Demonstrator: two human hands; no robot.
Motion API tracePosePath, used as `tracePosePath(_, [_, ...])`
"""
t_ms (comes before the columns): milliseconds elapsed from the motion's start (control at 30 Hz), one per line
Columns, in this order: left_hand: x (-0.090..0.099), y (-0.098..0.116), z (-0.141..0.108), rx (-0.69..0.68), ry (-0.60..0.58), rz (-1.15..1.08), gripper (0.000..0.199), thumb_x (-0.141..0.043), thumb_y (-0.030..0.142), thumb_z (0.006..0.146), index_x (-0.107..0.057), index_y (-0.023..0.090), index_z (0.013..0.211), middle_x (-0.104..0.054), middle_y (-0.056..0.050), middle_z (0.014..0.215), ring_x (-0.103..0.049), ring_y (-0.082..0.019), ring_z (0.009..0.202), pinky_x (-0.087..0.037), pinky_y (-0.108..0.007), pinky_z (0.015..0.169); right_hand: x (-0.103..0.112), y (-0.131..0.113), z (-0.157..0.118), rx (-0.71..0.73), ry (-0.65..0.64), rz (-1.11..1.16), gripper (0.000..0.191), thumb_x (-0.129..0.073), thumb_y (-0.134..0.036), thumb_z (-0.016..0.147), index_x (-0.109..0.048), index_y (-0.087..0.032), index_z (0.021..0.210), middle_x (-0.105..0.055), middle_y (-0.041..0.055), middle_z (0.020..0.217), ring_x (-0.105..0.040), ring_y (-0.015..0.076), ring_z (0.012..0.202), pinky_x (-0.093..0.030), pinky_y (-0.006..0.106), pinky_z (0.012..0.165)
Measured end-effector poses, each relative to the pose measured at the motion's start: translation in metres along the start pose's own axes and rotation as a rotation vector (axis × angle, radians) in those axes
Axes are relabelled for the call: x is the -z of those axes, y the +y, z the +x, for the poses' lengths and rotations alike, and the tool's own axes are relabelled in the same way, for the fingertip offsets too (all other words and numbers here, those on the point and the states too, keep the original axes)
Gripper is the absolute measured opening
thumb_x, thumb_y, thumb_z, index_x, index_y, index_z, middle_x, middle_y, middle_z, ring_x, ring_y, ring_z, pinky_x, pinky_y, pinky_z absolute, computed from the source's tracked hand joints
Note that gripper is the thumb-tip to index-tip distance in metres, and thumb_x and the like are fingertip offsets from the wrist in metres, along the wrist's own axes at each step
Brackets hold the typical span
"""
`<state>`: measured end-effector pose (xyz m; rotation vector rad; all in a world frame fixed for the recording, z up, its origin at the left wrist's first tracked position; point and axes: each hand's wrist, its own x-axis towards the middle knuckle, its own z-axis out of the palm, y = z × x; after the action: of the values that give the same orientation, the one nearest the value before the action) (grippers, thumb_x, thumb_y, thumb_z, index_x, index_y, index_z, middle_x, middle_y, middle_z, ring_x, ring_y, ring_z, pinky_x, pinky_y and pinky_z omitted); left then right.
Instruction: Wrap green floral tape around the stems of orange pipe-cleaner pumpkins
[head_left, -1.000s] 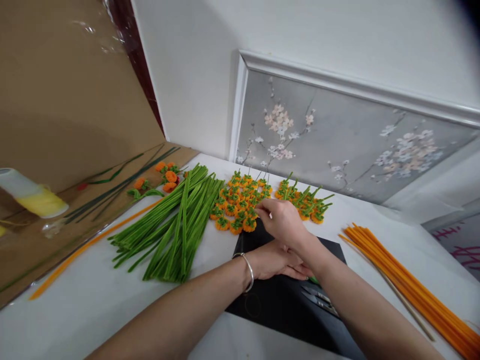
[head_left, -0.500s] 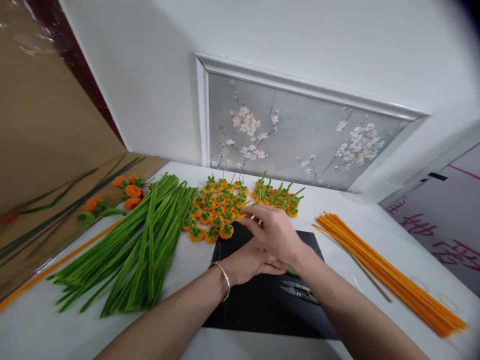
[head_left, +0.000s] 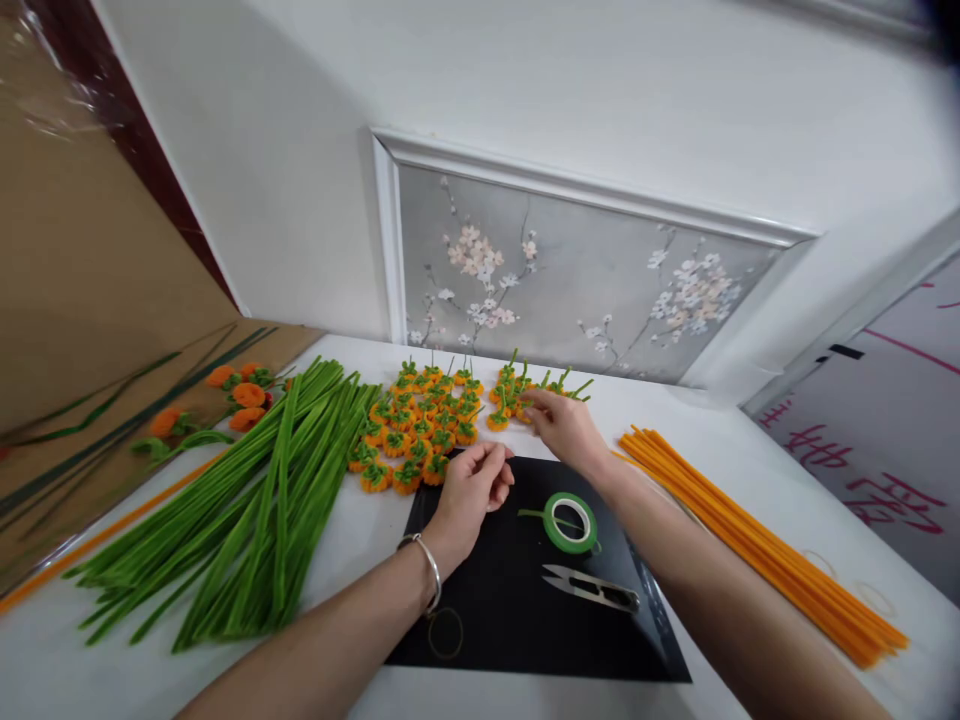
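Observation:
My left hand (head_left: 476,488) hovers above the black mat (head_left: 480,620), its fingers curled and the thumb against them; nothing shows between them. Farther right and forward, my right hand (head_left: 561,425) pinches at the near edge of the right-hand group of small orange pumpkins with green tops (head_left: 499,418). An orange one shows at its fingertips, partly hidden by the fingers. A larger group of the same fuzzy pumpkins (head_left: 420,425) stands just beyond my left hand. On the mat lie a roll of green tape (head_left: 570,522), its loose end to the left, and thread snips (head_left: 592,588).
Green pipe cleaners (head_left: 247,510) lie in a pile on the left, orange ones (head_left: 765,545) in a bundle on the right. Orange fuzzy flowers (head_left: 247,393) rest on brown paper at the far left. The wall panel (head_left: 570,270) borders the table's back.
My hands have come apart. The right one has moved right to the right-hand pumpkin group, and the left has turned with its fingers curled. The green tape roll is now uncovered.

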<state>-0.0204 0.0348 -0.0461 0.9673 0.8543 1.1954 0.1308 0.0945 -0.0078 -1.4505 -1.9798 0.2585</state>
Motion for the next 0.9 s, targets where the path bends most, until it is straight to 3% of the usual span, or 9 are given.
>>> tracePosePath(133, [-0.002,-0.001,0.0,-0.012,0.012,0.037,0.024,-0.059,0.038,0.081,-0.056,0.014,0.079,-0.05,0.004,0.056,-0.039,-0.004,0.04,-0.018,-0.015,0.036,-0.02,-0.007,0.033,-0.004,-0.005,-0.071,0.041,-0.056,-0.029,0.084,-0.058,-0.02,0.124,-0.072,0.0064,0.08,-0.065,0.0184,0.072,-0.046,0.027,0.07])
tracePosePath(233, [-0.003,-0.001,0.0,-0.014,0.012,0.047,0.024,-0.059,0.038,0.082,-0.056,0.014,0.078,-0.051,0.004,0.055,-0.039,-0.004,0.04,-0.02,-0.015,0.036,-0.028,-0.009,0.045,-0.015,-0.022,-0.11,0.031,-0.058,-0.036,0.083,-0.068,-0.018,0.106,-0.071,0.0084,0.077,-0.064,0.0191,0.071,-0.044,0.027,0.068])
tracePosePath(333, [-0.004,-0.001,-0.001,-0.008,0.018,0.044,0.024,-0.059,0.037,0.081,-0.057,0.013,0.078,-0.051,0.003,0.056,-0.04,-0.004,0.04,-0.021,-0.015,0.036,-0.029,-0.011,0.045,-0.008,-0.026,-0.12,0.021,-0.056,-0.031,0.083,-0.071,-0.017,0.083,-0.07,0.008,0.074,-0.061,0.0176,0.068,-0.042,0.025,0.066])
tracePosePath(500, [-0.003,-0.004,0.002,-0.014,0.07,0.006,0.024,-0.058,0.038,0.083,-0.057,0.013,0.08,-0.051,0.004,0.059,-0.041,-0.003,0.043,-0.025,-0.013,0.038,-0.002,-0.017,0.025,0.023,0.009,-0.076,0.021,-0.051,-0.026,0.085,-0.07,-0.018,0.079,-0.068,0.0041,0.071,-0.058,0.0144,0.064,-0.04,0.024,0.064])
tracePosePath(667, [0.0,-0.006,0.004,0.018,0.134,-0.059,0.029,-0.057,0.046,0.083,-0.054,0.019,0.095,-0.058,0.0,0.083,-0.06,-0.009,0.066,-0.049,-0.018,0.056,0.039,-0.02,-0.017,-0.001,0.001,0.04,0.027,-0.046,-0.03,0.089,-0.067,-0.018,0.078,-0.062,-0.0009,0.057,-0.055,0.0115,0.052,-0.04,0.021,0.055])
tracePosePath(767, [-0.002,0.003,0.002,0.046,0.05,-0.082,0.034,-0.057,0.049,0.083,-0.055,0.023,0.105,-0.059,-0.003,0.1,-0.064,-0.013,0.078,-0.055,-0.027,0.066,0.05,-0.02,-0.041,-0.028,-0.074,0.292,0.025,-0.048,-0.033,0.089,-0.065,-0.018,0.078,-0.059,-0.002,0.055,-0.054,0.011,0.049,-0.04,0.02,0.05])
tracePosePath(900, [-0.007,0.019,-0.005,0.17,-0.321,-0.094,0.032,-0.064,0.043,0.08,-0.063,0.02,0.101,-0.062,-0.006,0.099,-0.064,-0.016,0.079,-0.057,-0.03,0.067,0.05,-0.024,-0.061,-0.019,-0.127,0.513,0.023,-0.049,-0.034,0.088,-0.065,-0.018,0.085,-0.061,-0.0013,0.062,-0.057,0.0113,0.054,-0.043,0.021,0.052])
